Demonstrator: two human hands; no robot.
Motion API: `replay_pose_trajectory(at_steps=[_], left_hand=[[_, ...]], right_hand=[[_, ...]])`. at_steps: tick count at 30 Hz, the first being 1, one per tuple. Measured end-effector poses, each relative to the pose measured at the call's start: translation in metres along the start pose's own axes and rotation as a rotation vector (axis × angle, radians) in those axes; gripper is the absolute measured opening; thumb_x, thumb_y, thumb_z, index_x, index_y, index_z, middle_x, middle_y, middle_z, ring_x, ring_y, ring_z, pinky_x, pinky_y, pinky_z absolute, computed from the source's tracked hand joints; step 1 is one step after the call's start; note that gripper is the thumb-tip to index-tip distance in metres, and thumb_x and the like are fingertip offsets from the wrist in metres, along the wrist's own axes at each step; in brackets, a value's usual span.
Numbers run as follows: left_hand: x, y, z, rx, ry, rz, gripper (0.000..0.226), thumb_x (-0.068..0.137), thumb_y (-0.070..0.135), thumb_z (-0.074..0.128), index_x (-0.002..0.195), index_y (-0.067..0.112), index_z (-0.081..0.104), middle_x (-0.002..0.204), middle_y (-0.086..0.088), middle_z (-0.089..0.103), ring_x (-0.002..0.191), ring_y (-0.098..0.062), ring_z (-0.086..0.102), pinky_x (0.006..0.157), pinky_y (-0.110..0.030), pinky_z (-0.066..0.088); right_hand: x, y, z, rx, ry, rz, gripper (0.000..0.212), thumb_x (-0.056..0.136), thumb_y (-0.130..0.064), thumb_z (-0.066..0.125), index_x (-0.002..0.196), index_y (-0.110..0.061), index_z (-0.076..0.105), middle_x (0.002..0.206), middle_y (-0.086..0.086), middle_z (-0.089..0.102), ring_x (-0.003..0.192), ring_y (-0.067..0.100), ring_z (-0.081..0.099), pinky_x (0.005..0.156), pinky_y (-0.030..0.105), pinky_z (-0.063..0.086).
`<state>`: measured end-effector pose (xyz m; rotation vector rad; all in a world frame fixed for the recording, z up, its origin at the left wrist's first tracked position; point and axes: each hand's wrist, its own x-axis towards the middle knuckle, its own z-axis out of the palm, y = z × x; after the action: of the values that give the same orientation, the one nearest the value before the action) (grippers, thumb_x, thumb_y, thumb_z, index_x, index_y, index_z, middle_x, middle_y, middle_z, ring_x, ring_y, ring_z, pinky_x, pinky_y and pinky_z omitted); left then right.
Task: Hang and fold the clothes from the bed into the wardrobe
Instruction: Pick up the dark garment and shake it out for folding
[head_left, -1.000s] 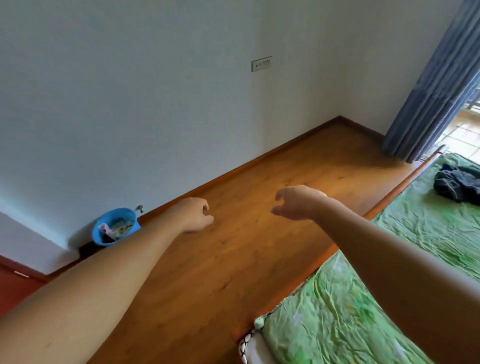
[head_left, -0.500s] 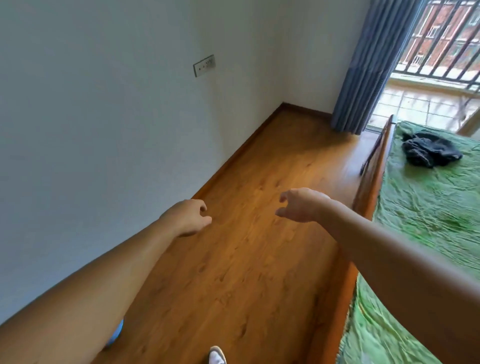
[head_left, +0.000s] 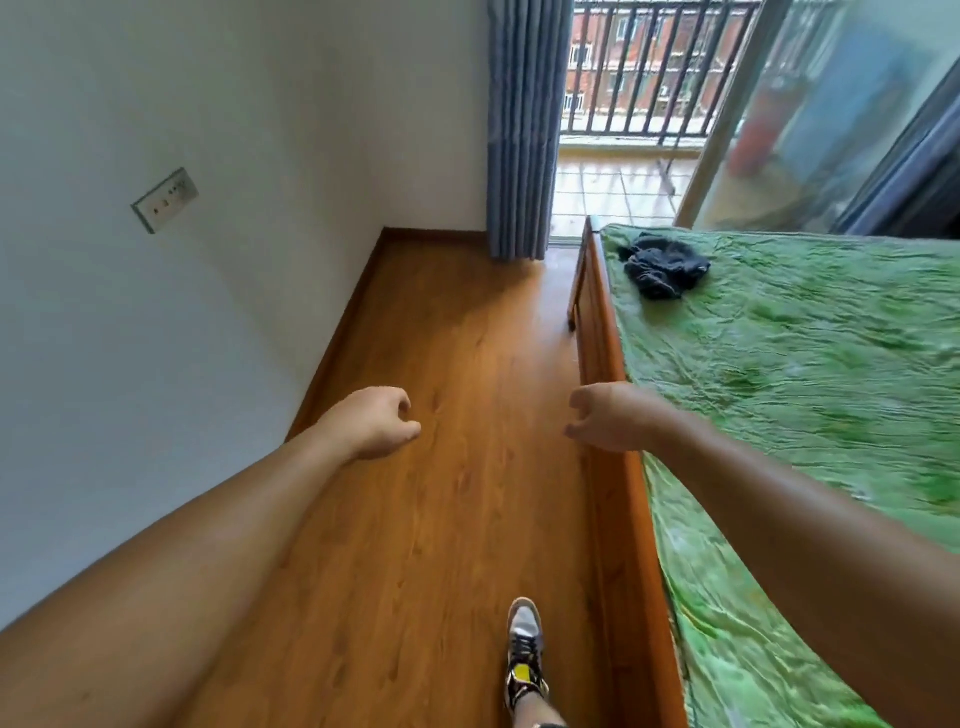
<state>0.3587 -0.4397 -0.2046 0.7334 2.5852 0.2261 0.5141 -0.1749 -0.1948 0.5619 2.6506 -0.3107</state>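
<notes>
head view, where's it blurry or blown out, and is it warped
Head view: the balcony tiles are bright and pale with daylight; the glass door at top right is smeared; the near green bedcover is motion-blurred, the dark garment fairly sharp; wide-angle distortion seems to bow the wooden bed frame.

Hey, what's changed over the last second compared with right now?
The view has swung right, from the wall towards the balcony; the blue bowl has left the picture and a shoe has come in. Nothing was grasped or released. The left hand and right hand stay out in front, loosely curled, empty; the dark clothes still lie on the bed.
</notes>
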Motion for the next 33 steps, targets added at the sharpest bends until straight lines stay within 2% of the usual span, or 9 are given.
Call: replay_pose_trajectory(at_steps=[3, 6, 8, 11, 17, 22, 25, 29, 33], left_hand=[[0.067, 0.04, -0.018, 0.03, 0.01, 0.058, 0.046, 0.095, 0.045, 0.059, 0.136, 0.024, 0.055, 0.136, -0.001, 0.059, 0.114, -0.018, 0.062, 0.084, -0.027, 0.055], [0.133, 0.078, -0.043, 0.045, 0.026, 0.093, 0.046, 0.094, 0.045, 0.059, 0.136, 0.025, 0.055, 0.133, 0.0, 0.061, 0.103, -0.014, 0.062, 0.073, -0.022, 0.05], [0.175, 0.102, -0.06, 0.065, 0.027, 0.116, 0.046, 0.094, 0.045, 0.06, 0.136, 0.025, 0.055, 0.134, 0.0, 0.06, 0.109, -0.015, 0.062, 0.077, -0.024, 0.052], [0.236, 0.136, -0.083, 0.103, 0.018, 0.175, 0.048, 0.094, 0.045, 0.062, 0.137, 0.025, 0.054, 0.138, 0.0, 0.058, 0.121, -0.018, 0.06, 0.086, -0.028, 0.054], [0.36, 0.201, -0.11, 0.131, -0.006, 0.301, 0.048, 0.094, 0.044, 0.063, 0.137, 0.024, 0.055, 0.139, 0.001, 0.058, 0.12, -0.017, 0.06, 0.084, -0.026, 0.055], [0.482, 0.249, -0.116, 0.138, -0.047, 0.448, 0.045, 0.093, 0.046, 0.063, 0.133, 0.025, 0.058, 0.134, 0.003, 0.06, 0.106, -0.013, 0.064, 0.076, -0.023, 0.057], [0.562, 0.271, -0.126, 0.157, -0.079, 0.534, 0.043, 0.092, 0.045, 0.063, 0.131, 0.027, 0.06, 0.132, 0.002, 0.062, 0.105, -0.014, 0.062, 0.079, -0.027, 0.058], [0.661, 0.296, -0.144, 0.24, -0.169, 0.618, 0.039, 0.09, 0.044, 0.062, 0.127, 0.031, 0.061, 0.126, 0.004, 0.064, 0.093, -0.01, 0.054, 0.066, -0.02, 0.048], [0.741, 0.337, -0.158, 0.363, -0.264, 0.688, 0.033, 0.09, 0.041, 0.06, 0.118, 0.024, 0.063, 0.119, 0.001, 0.064, 0.096, -0.017, 0.059, 0.079, -0.032, 0.055]], right_hand=[[0.046, 0.038, -0.025, 0.031, 0.021, 0.032, 0.047, 0.092, -0.054, 0.057, 0.127, -0.023, 0.059, 0.124, 0.002, 0.065, 0.096, 0.02, 0.056, 0.061, 0.026, 0.038], [0.1, 0.075, -0.06, 0.076, 0.047, 0.071, 0.053, 0.094, -0.054, 0.057, 0.135, -0.021, 0.056, 0.132, 0.006, 0.062, 0.111, 0.024, 0.059, 0.072, 0.028, 0.04], [0.132, 0.098, -0.083, 0.105, 0.047, 0.104, 0.053, 0.093, -0.053, 0.058, 0.136, -0.022, 0.056, 0.133, 0.006, 0.062, 0.113, 0.025, 0.06, 0.076, 0.03, 0.042], [0.177, 0.125, -0.113, 0.14, 0.058, 0.146, 0.047, 0.09, -0.055, 0.058, 0.124, -0.023, 0.061, 0.122, 0.006, 0.066, 0.097, 0.024, 0.059, 0.081, 0.033, 0.051], [0.256, 0.178, -0.144, 0.182, 0.049, 0.247, 0.059, 0.085, -0.061, 0.058, 0.132, -0.025, 0.058, 0.135, 0.004, 0.062, 0.119, 0.026, 0.059, 0.097, 0.041, 0.051], [0.339, 0.231, -0.166, 0.211, 0.024, 0.373, 0.061, 0.088, -0.058, 0.057, 0.138, -0.023, 0.054, 0.142, 0.005, 0.058, 0.126, 0.026, 0.056, 0.097, 0.035, 0.049], [0.394, 0.255, -0.185, 0.23, 0.019, 0.455, 0.055, 0.089, -0.057, 0.056, 0.133, -0.023, 0.057, 0.137, 0.007, 0.06, 0.123, 0.028, 0.057, 0.097, 0.038, 0.049], [0.455, 0.278, -0.212, 0.295, -0.018, 0.573, 0.055, 0.089, -0.057, 0.056, 0.133, -0.024, 0.056, 0.137, 0.007, 0.06, 0.122, 0.028, 0.058, 0.099, 0.041, 0.05], [0.492, 0.306, -0.223, 0.381, -0.03, 0.679, 0.064, 0.089, -0.06, 0.055, 0.143, -0.027, 0.048, 0.146, 0.006, 0.054, 0.129, 0.028, 0.054, 0.102, 0.042, 0.048]])
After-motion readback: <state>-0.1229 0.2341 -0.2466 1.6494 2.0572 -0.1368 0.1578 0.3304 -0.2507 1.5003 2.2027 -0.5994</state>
